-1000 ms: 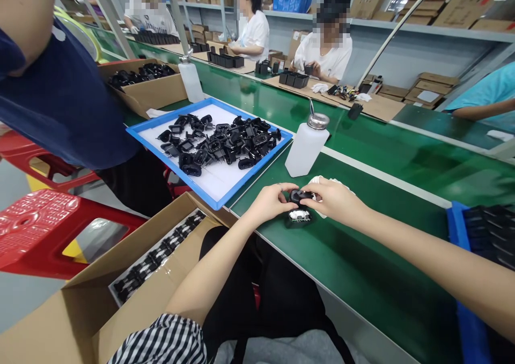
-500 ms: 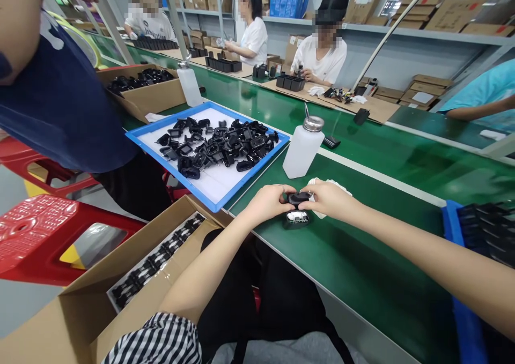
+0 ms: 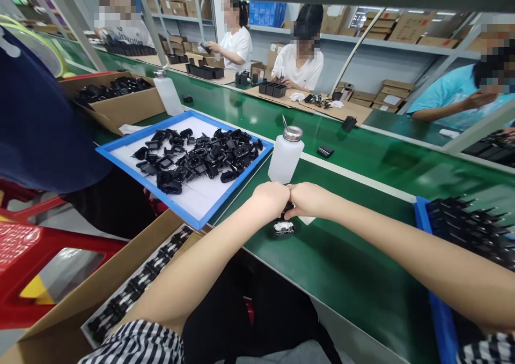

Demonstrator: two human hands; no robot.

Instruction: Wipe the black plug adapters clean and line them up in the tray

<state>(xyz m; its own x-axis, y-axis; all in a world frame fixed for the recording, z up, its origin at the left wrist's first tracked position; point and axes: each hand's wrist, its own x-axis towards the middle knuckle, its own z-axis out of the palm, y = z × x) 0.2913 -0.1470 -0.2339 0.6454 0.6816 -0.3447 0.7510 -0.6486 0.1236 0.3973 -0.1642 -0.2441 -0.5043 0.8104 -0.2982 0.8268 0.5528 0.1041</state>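
A black plastic part [image 3: 287,208] sits almost hidden between the left hand [image 3: 269,200] and the right hand [image 3: 308,200], which meet knuckle to knuckle above the green belt surface [image 3: 354,262]. With the fingers out of sight, I cannot tell whether either grip is closed on it. Just below lies a second black piece [image 3: 284,228] with a white top, beside a white cloth [image 3: 308,220]. A plastic squeeze bottle [image 3: 285,157] stands behind the hands. To the left, a blue-rimmed tray [image 3: 147,188] holds a heap of black plugs [image 3: 197,157], and a cardboard box [image 3: 52,321] holds rows of black parts [image 3: 132,289]. To the right, a blue crate [image 3: 420,214] holds pronged black units [image 3: 462,224].
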